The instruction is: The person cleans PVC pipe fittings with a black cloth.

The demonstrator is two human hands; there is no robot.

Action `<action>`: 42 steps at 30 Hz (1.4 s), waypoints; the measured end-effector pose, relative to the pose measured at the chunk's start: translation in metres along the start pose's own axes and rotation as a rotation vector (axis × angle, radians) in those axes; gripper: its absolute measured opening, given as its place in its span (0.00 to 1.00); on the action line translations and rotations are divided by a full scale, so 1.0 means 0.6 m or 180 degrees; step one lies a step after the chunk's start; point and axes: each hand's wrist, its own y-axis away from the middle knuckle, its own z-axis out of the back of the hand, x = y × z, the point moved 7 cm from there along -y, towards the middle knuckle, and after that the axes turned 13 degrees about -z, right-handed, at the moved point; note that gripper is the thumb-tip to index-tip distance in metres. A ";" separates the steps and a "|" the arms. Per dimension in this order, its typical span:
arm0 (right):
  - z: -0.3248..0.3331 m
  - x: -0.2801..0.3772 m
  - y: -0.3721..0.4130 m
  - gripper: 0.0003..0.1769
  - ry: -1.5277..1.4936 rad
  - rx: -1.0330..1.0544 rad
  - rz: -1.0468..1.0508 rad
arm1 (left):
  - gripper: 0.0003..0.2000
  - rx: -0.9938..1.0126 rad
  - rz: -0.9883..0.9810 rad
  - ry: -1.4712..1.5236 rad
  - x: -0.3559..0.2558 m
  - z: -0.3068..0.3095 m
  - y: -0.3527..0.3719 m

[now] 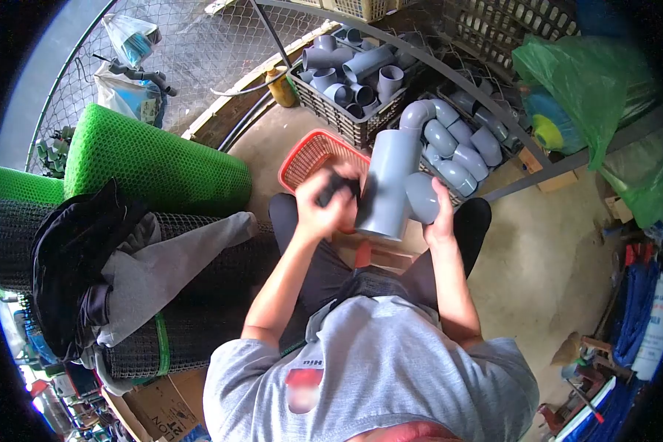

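From my end of the feed, I see the grey pipe fitting (384, 180) in the middle of the frame, above the person's lap and tilted slightly. The right hand (440, 221) grasps its round side branch, fingers laid flat along the curve. The left hand (323, 210) is blurred by motion; it seems clenched around a dark item (337, 190), though I can't make out what that is or whether it touches the pipe wall. My worry is the one-sided hold: the wall looks smooth, so a push from the left could twist the branch out of the palm and drop the fitting onto the red basket (293, 168) just behind it. Its far end also sits close to the loose elbows (455, 147) piled at upper right, and a careless swing could knock some down.
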 end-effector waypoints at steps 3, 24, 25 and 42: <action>-0.016 -0.016 -0.004 0.21 0.0118 0.0281 0.0042 | 0.15 -0.0506 0.0772 0.0264 0.055 0.000 -0.035; -0.111 -0.049 0.026 0.33 -0.1295 0.0768 -0.0441 | 0.20 0.0562 0.1434 0.1042 0.007 -0.052 -0.170; -0.113 -0.048 0.026 0.33 -0.1296 0.0755 -0.0456 | 0.20 0.0648 0.0839 0.0945 -0.004 -0.064 -0.170; -0.095 -0.048 0.013 0.28 -0.0980 -0.0037 -0.0895 | 0.14 -0.1970 0.0980 0.0843 -0.063 0.074 0.017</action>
